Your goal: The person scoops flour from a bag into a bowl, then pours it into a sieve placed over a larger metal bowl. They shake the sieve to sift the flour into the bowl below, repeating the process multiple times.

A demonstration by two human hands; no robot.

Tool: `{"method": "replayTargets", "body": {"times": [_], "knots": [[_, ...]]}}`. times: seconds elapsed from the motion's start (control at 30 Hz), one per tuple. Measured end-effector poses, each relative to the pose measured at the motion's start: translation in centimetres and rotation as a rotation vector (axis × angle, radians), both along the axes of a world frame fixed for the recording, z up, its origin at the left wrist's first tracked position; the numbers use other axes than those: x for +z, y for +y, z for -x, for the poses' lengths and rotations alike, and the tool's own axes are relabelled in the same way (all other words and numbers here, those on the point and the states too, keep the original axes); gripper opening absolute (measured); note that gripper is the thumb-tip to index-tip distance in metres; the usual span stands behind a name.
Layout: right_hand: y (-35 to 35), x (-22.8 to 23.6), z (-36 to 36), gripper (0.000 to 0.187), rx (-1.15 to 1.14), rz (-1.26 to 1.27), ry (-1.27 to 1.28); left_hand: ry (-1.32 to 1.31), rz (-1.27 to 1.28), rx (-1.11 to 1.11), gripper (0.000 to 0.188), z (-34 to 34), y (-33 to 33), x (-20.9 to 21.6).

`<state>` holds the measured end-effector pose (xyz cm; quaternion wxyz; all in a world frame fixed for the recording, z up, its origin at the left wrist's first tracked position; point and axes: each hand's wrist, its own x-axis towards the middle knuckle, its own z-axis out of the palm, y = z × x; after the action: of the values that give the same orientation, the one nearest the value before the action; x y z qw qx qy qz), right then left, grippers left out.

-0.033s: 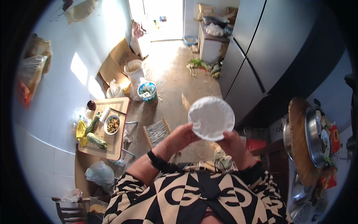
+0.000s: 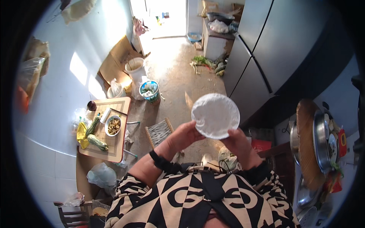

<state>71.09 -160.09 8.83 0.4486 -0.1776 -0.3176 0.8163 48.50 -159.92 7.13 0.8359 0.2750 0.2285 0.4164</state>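
A round white bowl (image 2: pixel 215 133) filled with white, flour-like powder (image 2: pixel 216 114) is held in front of me, above the floor. My left hand (image 2: pixel 187 135) grips its near-left rim, with the thumb at the edge. On the near-right rim, my right hand (image 2: pixel 236 143) has its thumb over the edge and its other fingers hidden below. The powder has an uneven surface, with a small hollow near my left thumb.
At left stands a low table (image 2: pixel 104 154) with a bowl of food pieces (image 2: pixel 113 125) and green squashes (image 2: pixel 97 143). A woven stool (image 2: pixel 159 133) and a bucket (image 2: pixel 150 93) are on the floor. A large fridge (image 2: pixel 247 72) and metal basins (image 2: pixel 321 142) are at right.
The bowl and both hands are slightly higher in the picture, a little farther from my body. My grip looks the same.
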Motion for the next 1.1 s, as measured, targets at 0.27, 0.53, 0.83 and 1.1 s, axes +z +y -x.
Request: {"method": "replayTargets", "body": {"times": [0.27, 0.53, 0.83, 1.1], "knots": [[20.7, -1.6, -0.3, 0.056, 0.058, 0.032, -0.015, 0.075, 0.163, 0.259, 0.043, 4.9, 16.5, -3.8], [40.6, 0.7, -2.0, 0.056, -0.026, 0.002, -0.037, 0.578, 0.45, 0.688, 0.035, 13.0, 27.0, -4.8], [62.8, 0.6, 0.9, 0.053, -0.235, 0.002, -0.053, 0.903, 0.973, 0.695, 0.023, 23.1, 30.2, -15.2], [82.4, 1.9, 5.0, 0.047, -0.463, 0.027, -0.014, 1.008, 1.014, 0.674, 0.024, 34.3, 48.9, -16.2]]}}
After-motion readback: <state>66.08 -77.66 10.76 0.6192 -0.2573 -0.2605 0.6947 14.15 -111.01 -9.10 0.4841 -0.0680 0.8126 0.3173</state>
